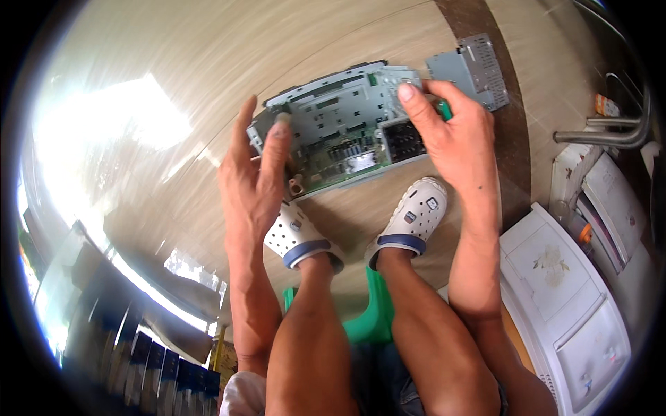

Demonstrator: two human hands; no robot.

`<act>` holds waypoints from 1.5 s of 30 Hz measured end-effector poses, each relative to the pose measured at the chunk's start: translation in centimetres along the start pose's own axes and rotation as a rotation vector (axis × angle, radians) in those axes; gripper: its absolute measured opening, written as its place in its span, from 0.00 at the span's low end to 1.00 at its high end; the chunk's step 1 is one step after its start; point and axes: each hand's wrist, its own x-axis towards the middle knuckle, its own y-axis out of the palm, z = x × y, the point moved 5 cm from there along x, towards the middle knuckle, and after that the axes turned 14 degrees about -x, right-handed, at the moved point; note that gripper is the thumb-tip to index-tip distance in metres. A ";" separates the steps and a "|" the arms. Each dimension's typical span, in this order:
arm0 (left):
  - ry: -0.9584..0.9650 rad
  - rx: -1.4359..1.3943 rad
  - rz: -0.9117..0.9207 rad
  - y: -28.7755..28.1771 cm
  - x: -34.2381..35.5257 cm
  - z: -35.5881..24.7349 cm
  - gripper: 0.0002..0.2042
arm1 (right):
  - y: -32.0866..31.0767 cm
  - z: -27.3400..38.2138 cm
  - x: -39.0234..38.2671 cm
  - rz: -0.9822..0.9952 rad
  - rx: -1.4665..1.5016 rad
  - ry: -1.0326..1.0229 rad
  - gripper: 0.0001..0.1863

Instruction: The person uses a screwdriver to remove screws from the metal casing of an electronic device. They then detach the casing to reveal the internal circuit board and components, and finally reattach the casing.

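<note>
An opened electronic unit stands on the floor in front of my feet: a grey metal chassis [336, 100] with a green circuit board [329, 166] along its near side. My left hand [253, 166] grips the chassis's left end, thumb inside and fingers outside. At the upper right corner, my right hand [458, 128] pinches a light grey metal part, its thumb on top and most fingertips hidden behind. A small green piece [445, 109] shows between this thumb and the fingers; its kind is unclear. Black parts [404, 141] sit in the chassis's right section.
A loose grey metal panel with a perforated end [484, 73] lies beyond my right hand. White clogs [416, 211] are close to the chassis's near edge. A white drawer cabinet [555, 277] stands at the right, below a bent metal tube [603, 137]. Under me is a green stool [371, 319].
</note>
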 end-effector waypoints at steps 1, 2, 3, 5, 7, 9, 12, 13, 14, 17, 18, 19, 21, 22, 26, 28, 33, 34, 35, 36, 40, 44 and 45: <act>0.050 -0.068 -0.028 0.1 0.1 0.7 0.31 | 0.2 0.0 -0.1 -0.053 -0.006 -0.047 0.36; 0.101 -0.136 -0.050 0.2 0.2 1.4 0.29 | 0.9 -0.6 -0.1 -0.077 0.009 -0.051 0.38; 0.155 -0.203 -0.070 0.3 0.3 2.2 0.28 | 1.4 -1.1 -0.1 -0.103 0.024 -0.056 0.40; 0.074 -0.299 -0.010 1.3 0.6 2.8 0.31 | 1.2 -1.2 -0.2 -0.050 0.049 -0.035 0.38; 0.122 -0.286 0.018 0.4 0.9 3.7 0.32 | 1.7 -1.2 -0.5 -0.155 0.097 -0.103 0.33; 0.110 -0.387 -0.001 0.1 1.2 4.5 0.33 | 1.6 -2.1 -0.8 -0.246 0.134 -0.142 0.29; 0.054 -0.430 0.005 1.3 1.4 4.2 0.34 | 1.7 -5.8 -1.8 -0.221 0.136 0.001 0.24; 0.012 -0.463 -0.006 1.4 1.5 4.1 0.34 | 1.6 -7.2 -2.1 -0.233 0.138 0.010 0.24; 0.003 -0.441 -0.028 1.4 1.4 3.4 0.35 | 2.1 -9.0 -2.3 -0.156 0.057 0.113 0.20; 0.008 -0.436 -0.025 1.1 1.8 3.5 0.34 | 3.7 -15.6 -3.3 -0.134 -0.148 0.190 0.13; 0.011 -0.445 -0.018 1.2 1.8 3.2 0.34 | 3.9 -17.7 -3.6 -0.184 -0.281 0.159 0.11; 0.006 -0.464 -0.017 1.7 1.8 3.4 0.34 | 4.2 -20.1 -4.1 -0.188 -0.287 0.170 0.11; 0.007 -0.468 -0.022 1.6 1.8 3.1 0.34 | 4.9 -23.0 -4.8 -0.189 -0.395 0.201 0.10; 0.000 -0.447 -0.018 1.3 2.0 3.4 0.34 | 5.1 -23.4 -5.1 -0.177 -0.395 0.211 0.11; -0.012 -0.466 -0.012 1.3 2.3 3.6 0.35 | 5.2 -24.7 -5.8 -0.194 -0.403 0.237 0.11; -0.024 -0.483 -0.002 1.2 2.3 3.7 0.35 | 5.3 -24.7 -5.8 -0.213 -0.495 0.174 0.12; -0.024 -0.533 0.008 1.1 2.5 4.3 0.35 | 4.6 -24.2 -5.2 -0.202 -0.537 0.125 0.14; -0.028 -0.566 0.022 1.1 2.5 4.4 0.36 | 4.3 -24.0 -5.0 -0.188 -0.525 0.105 0.15; -0.032 -0.598 0.035 1.2 2.5 4.5 0.36 | 3.8 -23.8 -4.6 -0.187 -0.524 0.103 0.15; -0.031 -0.596 0.032 1.2 2.5 4.6 0.36 | 3.2 -23.7 -4.1 -0.191 -0.461 0.095 0.16; -0.017 -0.665 0.066 1.6 2.2 4.7 0.38 | -0.6 -23.0 0.2 -0.325 -0.365 0.063 0.21; -0.007 -0.711 0.063 1.9 2.0 5.0 0.41 | -2.9 -22.5 6.3 -0.383 -0.443 -0.012 0.30; -0.007 -0.713 0.060 2.0 1.9 4.9 0.41 | -3.1 -22.3 7.6 -0.378 -0.474 -0.057 0.34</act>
